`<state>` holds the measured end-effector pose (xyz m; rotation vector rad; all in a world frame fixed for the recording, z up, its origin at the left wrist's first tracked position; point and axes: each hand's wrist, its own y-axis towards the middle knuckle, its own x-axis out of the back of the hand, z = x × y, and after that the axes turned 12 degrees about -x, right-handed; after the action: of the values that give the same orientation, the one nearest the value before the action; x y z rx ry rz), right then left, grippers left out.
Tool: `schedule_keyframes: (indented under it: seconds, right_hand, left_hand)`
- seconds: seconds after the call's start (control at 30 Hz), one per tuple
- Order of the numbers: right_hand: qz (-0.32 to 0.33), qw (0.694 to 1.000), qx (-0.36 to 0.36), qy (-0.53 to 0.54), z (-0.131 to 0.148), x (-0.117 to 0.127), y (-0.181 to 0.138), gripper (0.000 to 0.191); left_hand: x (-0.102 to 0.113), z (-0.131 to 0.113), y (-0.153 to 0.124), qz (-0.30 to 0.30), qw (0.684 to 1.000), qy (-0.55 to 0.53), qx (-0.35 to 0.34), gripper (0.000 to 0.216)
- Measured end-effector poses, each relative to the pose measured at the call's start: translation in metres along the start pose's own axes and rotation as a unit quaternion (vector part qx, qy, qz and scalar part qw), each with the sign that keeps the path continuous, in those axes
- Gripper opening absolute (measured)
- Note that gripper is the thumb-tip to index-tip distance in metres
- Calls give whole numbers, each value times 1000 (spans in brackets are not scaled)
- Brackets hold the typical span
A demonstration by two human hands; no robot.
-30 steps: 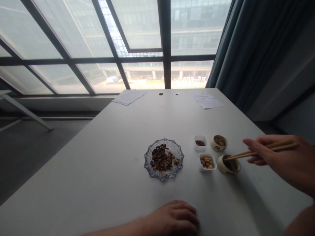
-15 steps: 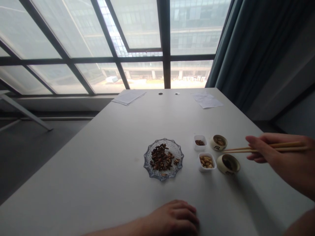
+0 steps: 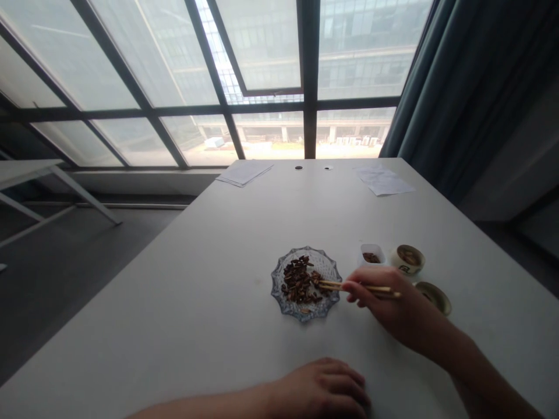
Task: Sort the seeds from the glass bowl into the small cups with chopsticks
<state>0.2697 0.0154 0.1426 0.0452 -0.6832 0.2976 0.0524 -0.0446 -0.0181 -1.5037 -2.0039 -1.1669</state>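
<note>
My right hand [image 3: 388,297] is closed round a pair of wooden chopsticks [image 3: 334,285]. Their tips reach into the glass plate [image 3: 279,306] with the scalloped rim, at the right side of a heap of dark brown seed-like pieces [image 3: 297,279]. Whether a piece is pinched between the tips I cannot tell. My left hand [image 3: 325,387] rests palm down on the table in front of the plate, fingers together and slightly bent, holding nothing that shows.
Right of the plate stand a small white tub [image 3: 371,255] of dark pieces, a cream bowl [image 3: 408,260] with contents and another bowl [image 3: 432,297] partly behind my hand. Papers [image 3: 244,173] and a second sheet [image 3: 384,179] lie at the white table's far end.
My right hand has brought the chopsticks left from above the bowls to the plate. It now hides the tub of pale nuts. The view has shifted slightly left; my left hand stays resting.
</note>
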Motion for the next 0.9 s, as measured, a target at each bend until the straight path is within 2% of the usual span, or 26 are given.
schedule_keyframes:
  seconds: [0.17, 0.5, 0.6, 0.73, 0.9]
  right_hand:
    - [-45, 998, -19, 34, -4, 10, -1, 43]
    - [-12, 1000, -10, -5, -5, -4, 6, 46]
    - [-27, 1000, 5, 6, -6, -2, 6, 42]
    - [-39, 998, -12, 38, -3, 2, 4, 44]
    - [-1, 1000, -12, -1, -2, -3, 4, 50]
  left_hand:
    - [-4, 5, -2, 19, 1000, -18, 0, 29]
    - [-14, 15, -9, 21, 999, -42, -1, 44]
    - [-16, 16, -9, 13, 999, -39, -2, 46]
    - [-15, 17, -9, 26, 999, -43, -4, 49]
    - [-14, 16, -8, 23, 999, -45, -5, 56]
